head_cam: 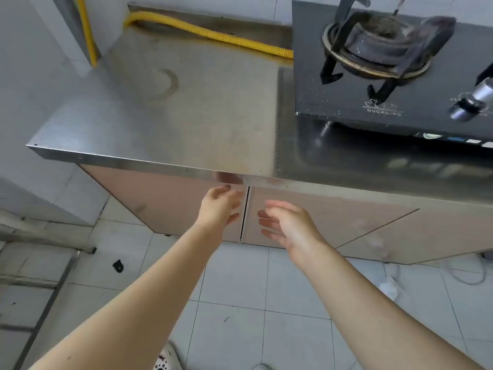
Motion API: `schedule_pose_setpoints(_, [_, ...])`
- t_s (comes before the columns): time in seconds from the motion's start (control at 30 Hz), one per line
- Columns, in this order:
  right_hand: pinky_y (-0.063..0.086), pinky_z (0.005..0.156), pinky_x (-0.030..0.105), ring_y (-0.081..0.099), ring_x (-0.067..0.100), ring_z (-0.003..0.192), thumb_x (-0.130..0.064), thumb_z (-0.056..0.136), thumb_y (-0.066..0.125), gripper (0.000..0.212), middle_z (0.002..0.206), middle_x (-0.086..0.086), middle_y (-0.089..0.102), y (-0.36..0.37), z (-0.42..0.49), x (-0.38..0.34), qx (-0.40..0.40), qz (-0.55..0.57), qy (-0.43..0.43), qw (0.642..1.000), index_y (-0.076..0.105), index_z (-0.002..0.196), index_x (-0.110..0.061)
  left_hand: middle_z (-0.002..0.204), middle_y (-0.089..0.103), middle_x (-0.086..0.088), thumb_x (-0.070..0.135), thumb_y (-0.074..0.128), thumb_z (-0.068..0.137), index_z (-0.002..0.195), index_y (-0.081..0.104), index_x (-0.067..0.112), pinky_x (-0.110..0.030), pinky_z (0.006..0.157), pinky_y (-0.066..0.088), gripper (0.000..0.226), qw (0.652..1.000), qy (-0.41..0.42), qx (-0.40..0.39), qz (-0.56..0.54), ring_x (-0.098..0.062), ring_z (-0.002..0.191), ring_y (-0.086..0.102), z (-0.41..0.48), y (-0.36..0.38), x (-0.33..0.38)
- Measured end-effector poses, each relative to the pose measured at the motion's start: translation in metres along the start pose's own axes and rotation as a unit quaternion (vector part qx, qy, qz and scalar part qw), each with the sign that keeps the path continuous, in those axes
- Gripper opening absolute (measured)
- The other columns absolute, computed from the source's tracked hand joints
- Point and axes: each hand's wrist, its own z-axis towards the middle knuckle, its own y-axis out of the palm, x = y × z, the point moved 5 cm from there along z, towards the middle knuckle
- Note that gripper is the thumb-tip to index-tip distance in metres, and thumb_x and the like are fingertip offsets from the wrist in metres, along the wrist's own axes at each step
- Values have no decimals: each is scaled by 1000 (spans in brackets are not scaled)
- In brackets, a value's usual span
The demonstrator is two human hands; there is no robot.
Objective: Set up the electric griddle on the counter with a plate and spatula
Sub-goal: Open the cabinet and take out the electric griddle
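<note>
Your left hand (221,206) has its fingers (234,194) loosely curled at the inner edge of the left cabinet door (170,201), and your right hand (288,225) is spread and empty just before the right cabinet door (314,222), at centre frame; neither grips anything. No griddle, plate or spatula is in view, so they are presumably behind these doors. Hook each door's inner edge by the centre gap (245,214) and swing both fully wide; the steel counter (186,124) above, left of the gas stove (386,62), offers the landing spot.
</note>
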Motion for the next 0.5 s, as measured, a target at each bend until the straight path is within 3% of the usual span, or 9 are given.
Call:
schedule_pose_setpoints(0.13, [57, 76, 33, 67, 23, 90, -3, 92, 52, 21, 94, 8, 70, 4, 20, 0, -8, 27, 10, 1000, 62, 106, -15, 87, 62, -2, -3, 55, 84, 100, 55, 13, -29, 76, 51, 23, 991, -26, 15, -128, -15, 87, 60, 25, 7, 6])
schedule_pose_setpoints(0.23, [56, 79, 35, 64, 23, 89, -1, 92, 52, 20, 93, 9, 69, 12, 29, -2, -5, 29, 11, 999, 62, 103, -15, 80, 58, -4, -15, 45, 81, 89, 54, 13, -30, 79, 51, 31, 982, -11, 32, -188, -17, 81, 57, 34, 6, 9])
schedule_pose_setpoints(0.37, [55, 80, 33, 63, 21, 90, -2, 90, 55, 21, 97, 7, 68, 15, 30, -7, 7, -4, -12, 1000, 63, 88, -21, 83, 60, -1, -20, 39, 78, 90, 58, 24, -28, 87, 52, 49, 973, 5, 11, -232, -17, 89, 61, 33, 7, 11])
schedule_pose_setpoints(0.43, [54, 89, 37, 64, 19, 96, -3, 89, 56, 23, 99, 3, 69, 16, 29, -8, 22, -28, -24, 999, 64, 86, -25, 87, 62, -3, -18, 43, 80, 100, 59, 23, -30, 88, 53, 48, 966, -7, 13, -257, -22, 92, 63, 29, 7, 11])
schedule_pose_setpoints(0.5, [51, 99, 41, 63, 20, 105, -4, 88, 56, 23, 102, 0, 68, 17, 28, -8, 41, -48, -35, 997, 66, 90, -24, 82, 63, -4, -9, 49, 83, 110, 56, 17, -29, 84, 56, 39, 962, -26, 36, -270, -21, 83, 68, 22, 2, 8])
